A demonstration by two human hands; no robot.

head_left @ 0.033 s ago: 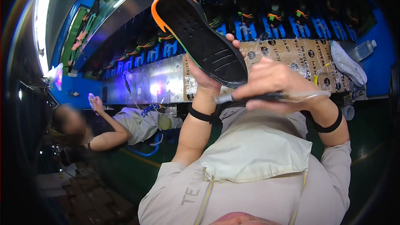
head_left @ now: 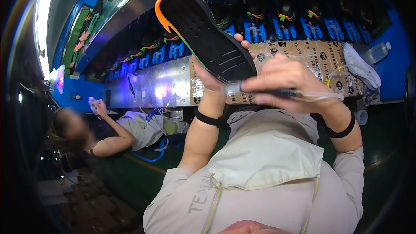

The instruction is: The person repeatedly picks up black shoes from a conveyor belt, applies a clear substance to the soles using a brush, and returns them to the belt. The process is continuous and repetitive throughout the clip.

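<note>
A black shoe sole [head_left: 203,37] with an orange rim at its broad upper end and a thin green edge is held up, tilted, above the bench. My left hand [head_left: 207,76] grips it from beneath near the lower end, with fingertips showing past the far right edge. In my right hand [head_left: 289,80] is a dark-handled brush [head_left: 277,92] with a clear tube running from its back end. Its pale tip is blurred and lies at the sole's lower end, by my left palm; whether it touches, I cannot tell.
Cardboard [head_left: 299,60] covers part of the metal bench [head_left: 173,82]. A white shoe-shaped piece [head_left: 362,65] and a clear plastic bottle [head_left: 379,52] are at the right. Shoes on blue holders [head_left: 255,30] line the back. A co-worker [head_left: 112,134] is at the left.
The sole has shifted slightly up and left with my left hand. The brush tip has moved a little up, closer to the sole's lower edge.
</note>
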